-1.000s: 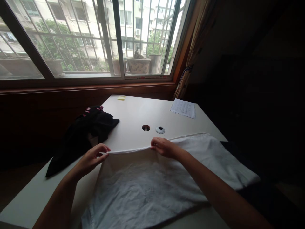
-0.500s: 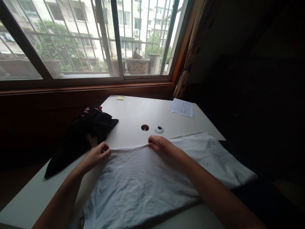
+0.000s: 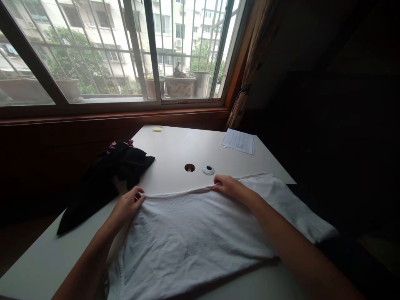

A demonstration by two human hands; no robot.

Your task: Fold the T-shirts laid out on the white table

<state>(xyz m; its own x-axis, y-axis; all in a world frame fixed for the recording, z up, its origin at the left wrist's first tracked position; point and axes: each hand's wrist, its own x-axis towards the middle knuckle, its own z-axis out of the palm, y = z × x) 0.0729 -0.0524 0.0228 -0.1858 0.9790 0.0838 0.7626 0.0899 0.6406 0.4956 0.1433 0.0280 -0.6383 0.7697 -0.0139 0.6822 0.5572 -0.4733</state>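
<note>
A white cloth garment [image 3: 187,233] lies spread over the near part of the white table [image 3: 175,150], with soft wrinkles across it. My left hand [image 3: 129,202] pinches its far left corner between thumb and fingers. Further right along the same far edge, my right hand [image 3: 226,185] is closed on the fabric with the fingers curled. The garment's right end reaches past the table's right side, over something dark.
Black clothing with pink marks [image 3: 125,162] lies at the table's left edge. Toward the back are a yellow note [image 3: 158,129] and printed papers [image 3: 239,141]. A round hole [image 3: 189,168] and its cover [image 3: 208,170] are mid-table. A barred window stands behind.
My right hand has moved right along the garment's far edge, away from my left hand. My left hand remains at the corner.
</note>
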